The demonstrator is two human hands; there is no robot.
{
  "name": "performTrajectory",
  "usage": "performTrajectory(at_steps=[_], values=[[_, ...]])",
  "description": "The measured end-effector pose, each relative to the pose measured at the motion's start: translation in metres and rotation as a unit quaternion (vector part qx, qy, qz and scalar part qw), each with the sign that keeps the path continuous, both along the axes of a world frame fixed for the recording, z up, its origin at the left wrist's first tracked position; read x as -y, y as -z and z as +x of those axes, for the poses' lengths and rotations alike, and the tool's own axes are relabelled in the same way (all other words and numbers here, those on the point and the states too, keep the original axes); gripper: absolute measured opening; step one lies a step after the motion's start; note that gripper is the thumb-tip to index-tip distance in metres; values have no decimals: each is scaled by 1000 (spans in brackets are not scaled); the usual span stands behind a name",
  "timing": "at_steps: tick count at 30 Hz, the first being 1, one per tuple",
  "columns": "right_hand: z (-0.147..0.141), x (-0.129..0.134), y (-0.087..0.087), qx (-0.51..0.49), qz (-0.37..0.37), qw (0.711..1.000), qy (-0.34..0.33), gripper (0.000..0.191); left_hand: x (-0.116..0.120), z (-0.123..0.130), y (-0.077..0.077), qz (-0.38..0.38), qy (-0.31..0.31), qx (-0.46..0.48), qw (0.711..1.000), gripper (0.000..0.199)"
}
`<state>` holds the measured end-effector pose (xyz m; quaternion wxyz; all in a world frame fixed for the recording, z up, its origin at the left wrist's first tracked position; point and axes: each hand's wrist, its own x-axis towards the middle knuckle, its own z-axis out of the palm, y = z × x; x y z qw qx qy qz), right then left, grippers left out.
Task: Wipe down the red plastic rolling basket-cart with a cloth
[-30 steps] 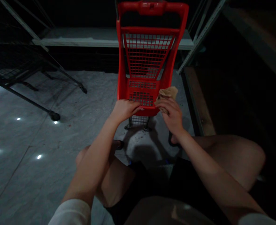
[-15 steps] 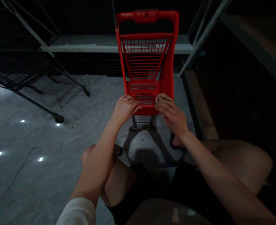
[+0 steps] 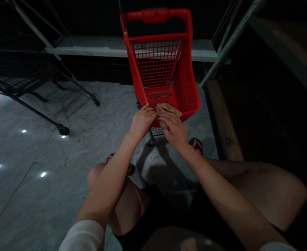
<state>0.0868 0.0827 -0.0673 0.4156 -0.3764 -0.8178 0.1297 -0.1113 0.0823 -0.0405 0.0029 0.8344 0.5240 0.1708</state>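
A small red shopping cart with a mesh basket stands in front of me, turned slightly so its right side wall shows. My left hand is closed over the near left corner of the basket rim. Close beside it, my right hand presses a crumpled tan cloth against the near rim, fingers wrapped over it. Part of the cloth is hidden under those fingers.
A dark wire cart on casters stands at the left. Behind the red cart runs a low white shelf with metal uprights. A wooden edge lies along the right. My knees and sandalled feet flank the cart.
My right hand and the cloth have moved left along the rim, close to my left hand. The red cart has turned, its near end swinging right and its handle shifting left.
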Motion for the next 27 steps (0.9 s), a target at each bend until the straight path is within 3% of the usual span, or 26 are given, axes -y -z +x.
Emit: performTrajectory(at_steps=[4,7,12,15,18,22,27], values=[[-2,-7,-5,48,-7,998,-41,44,1,-4,-3,-18,-4,12,1000,27],[31,-21,-5,79,9,996,-50,34,3,-9,-3,-29,8,47,998,28],[99,-49,-3,66,29,997,20,26,6,-18,-4,-46,11,97,994,28],[112,-47,2,57,41,997,34,27,8,-22,-2,-46,6,109,993,26],[92,-23,14,53,61,995,61,31,11,-23,1,-42,-1,108,993,27],[32,13,30,66,94,992,57,39,11,-20,6,-22,-8,108,994,26],[-26,21,32,30,108,993,23,36,7,-25,12,-13,19,78,997,17]])
